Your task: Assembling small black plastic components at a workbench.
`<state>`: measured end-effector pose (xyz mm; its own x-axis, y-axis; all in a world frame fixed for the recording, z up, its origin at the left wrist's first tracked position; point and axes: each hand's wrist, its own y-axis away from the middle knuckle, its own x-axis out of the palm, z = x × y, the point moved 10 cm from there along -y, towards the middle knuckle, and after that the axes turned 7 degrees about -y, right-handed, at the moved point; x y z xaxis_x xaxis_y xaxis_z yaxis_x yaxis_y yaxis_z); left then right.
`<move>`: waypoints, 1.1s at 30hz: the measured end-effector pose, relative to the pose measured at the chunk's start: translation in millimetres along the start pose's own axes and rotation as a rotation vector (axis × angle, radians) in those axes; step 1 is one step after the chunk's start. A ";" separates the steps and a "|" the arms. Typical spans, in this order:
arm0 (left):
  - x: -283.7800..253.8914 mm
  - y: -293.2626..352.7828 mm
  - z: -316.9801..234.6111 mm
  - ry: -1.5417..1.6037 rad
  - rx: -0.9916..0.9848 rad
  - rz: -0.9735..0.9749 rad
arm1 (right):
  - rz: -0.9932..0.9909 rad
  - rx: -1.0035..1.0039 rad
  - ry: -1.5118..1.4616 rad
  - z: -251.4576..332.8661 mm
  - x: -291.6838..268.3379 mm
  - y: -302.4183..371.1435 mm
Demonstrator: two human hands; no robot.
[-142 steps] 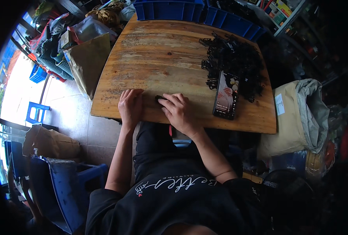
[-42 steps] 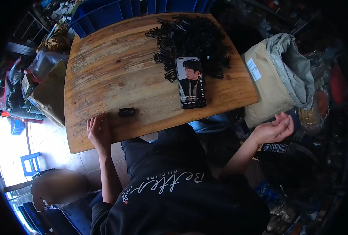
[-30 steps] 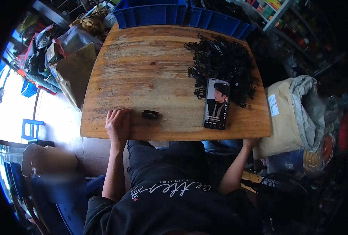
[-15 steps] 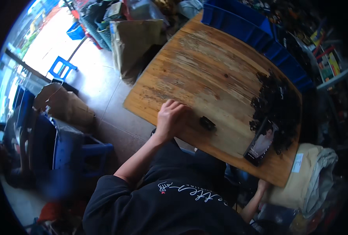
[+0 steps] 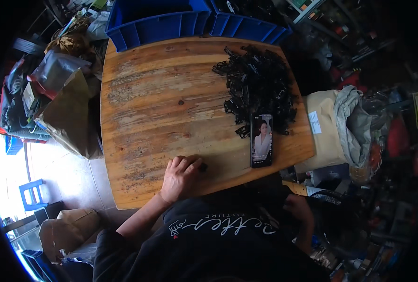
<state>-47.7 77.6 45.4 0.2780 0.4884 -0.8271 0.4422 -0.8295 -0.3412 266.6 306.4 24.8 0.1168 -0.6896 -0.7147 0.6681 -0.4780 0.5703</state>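
My left hand [image 5: 181,176] rests on the near part of the wooden table [image 5: 143,110], its fingers curled. A small black plastic piece [image 5: 203,167] pokes out beside the fingertips and is mostly covered by them. Beyond the table's near edge, low and close to my body, my right hand [image 5: 298,207] is in dim light with the fingers folded in; whatever they may hold is hidden. A heap of black plastic pieces [image 5: 260,84] covers the table's right side. Against its near end lies a phone [image 5: 261,141] with a lit screen showing a person.
Two blue bins [image 5: 164,29] stand along the far edge; dark pieces lie in the right one [image 5: 246,28]. A beige sack [image 5: 322,127] sits right of the table, a brown paper bag [image 5: 72,117] left. A blue stool [image 5: 32,194] is on the floor at left.
My view has turned to the right, showing more of the bins and heap. My left hand has come over the small black piece, which lay apart from it. My right hand has risen from beneath the table edge.
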 end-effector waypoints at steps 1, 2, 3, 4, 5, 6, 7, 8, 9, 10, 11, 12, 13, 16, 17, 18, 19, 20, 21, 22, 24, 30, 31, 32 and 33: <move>-6.7 5.7 -1.6 0.026 0.016 -0.052 | 0.006 0.003 -0.003 17.1 -8.9 15.6; -5.5 6.5 -2.4 0.017 0.014 -0.016 | 0.023 -0.033 -0.033 45.6 -21.7 32.4; 6.3 13.8 1.4 -0.024 0.038 0.063 | 0.035 -0.078 -0.071 75.1 -33.2 48.5; 8.7 14.3 10.7 -0.005 -0.004 0.071 | 0.035 -0.083 -0.083 102.3 -43.6 63.9; 1.5 15.9 16.3 0.018 -0.054 0.083 | -0.020 -0.065 -0.178 130.7 -59.9 77.3; -21.6 19.0 19.1 0.103 -0.137 0.024 | -0.079 -0.047 -0.279 147.2 -68.3 87.0; -43.2 20.6 21.0 0.203 -0.210 -0.039 | -0.115 -0.106 -0.322 166.2 -74.0 92.3; -73.4 22.8 18.4 0.278 -0.244 -0.098 | -0.158 -0.166 -0.369 180.5 -79.4 92.7; -87.9 37.3 29.1 0.280 -0.346 -0.084 | -0.192 -0.292 -0.446 206.1 -80.9 86.5; -105.1 52.8 34.0 0.307 -0.436 -0.050 | -0.188 -0.349 -0.485 215.2 -71.3 72.0; -119.9 69.4 39.5 0.332 -0.522 -0.012 | -0.194 -0.389 -0.471 234.0 -62.5 59.6; -136.2 90.6 45.1 0.396 -0.565 -0.028 | -0.218 -0.450 -0.473 259.4 -54.2 47.0; -147.9 110.8 51.4 0.418 -0.591 -0.040 | -0.234 -0.549 -0.506 274.6 -40.5 29.1; -170.3 150.7 62.7 0.467 -0.636 -0.077 | -0.208 -0.687 -0.666 327.6 2.0 -18.3; -169.1 161.7 67.4 0.545 -0.721 -0.055 | -0.211 -0.802 -0.673 339.5 17.1 -36.5; -166.4 172.1 69.9 0.627 -0.808 -0.027 | -0.157 -0.787 -0.692 347.8 33.0 -52.9; -170.3 172.1 67.4 0.624 -0.798 -0.029 | -0.177 -0.826 -0.655 356.7 39.5 -61.3; -171.6 171.4 66.3 0.632 -0.794 -0.024 | -0.208 -0.825 -0.682 353.3 42.7 -72.2; -173.2 169.7 66.5 0.639 -0.796 -0.020 | -0.235 -0.823 -0.711 356.4 41.5 -76.9; -173.6 165.3 65.2 0.664 -0.812 0.005 | -0.236 -0.826 -0.715 357.1 41.2 -79.7; -178.2 156.5 66.7 0.648 -0.785 0.018 | -0.315 -0.805 -0.634 353.1 35.7 -78.4; -186.1 106.5 65.2 0.672 -0.615 0.031 | -0.120 -0.680 -0.537 339.3 32.2 -66.5; -182.3 97.9 67.9 0.677 -0.615 0.036 | -0.237 -0.649 -0.617 324.6 13.4 -65.8; -176.0 89.6 67.8 0.690 -0.590 0.067 | -0.519 -0.553 -0.530 297.2 -10.5 -63.7; -169.6 77.7 66.1 0.705 -0.562 0.096 | -0.797 -0.450 -0.431 266.0 -34.9 -58.3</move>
<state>-116.9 -87.7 129.6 0.7112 0.6299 -0.3121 0.6897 -0.7111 0.1365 28.1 213.7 124.2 -0.7003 -0.4390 -0.5629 0.6610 -0.6966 -0.2789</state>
